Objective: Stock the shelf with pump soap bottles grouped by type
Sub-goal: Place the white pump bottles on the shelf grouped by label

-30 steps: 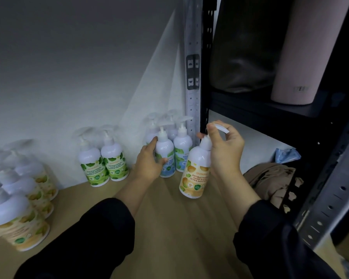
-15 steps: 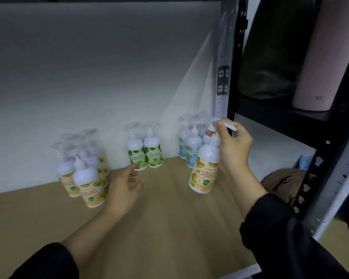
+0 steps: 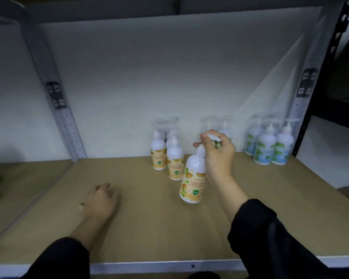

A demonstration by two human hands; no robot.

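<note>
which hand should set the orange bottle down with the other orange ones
Right. The right hand already holds the orange bottle by its pump neck, beside the orange group. The left hand rests open on the shelf, farther off.

Stockroom or shop back area, by the look of it. Boltless metal racking: perforated grey uprights point(image 3: 68, 125), a wood-board shelf point(image 3: 149, 228) with a metal front edge, plain white wall behind. Identical pump soap bottles stand in label-matched clusters, orange-label bottles point(image 3: 166, 158) and blue-label bottles point(image 3: 270, 148). A darker rack point(image 3: 318, 109) adjoins on the right.
</note>
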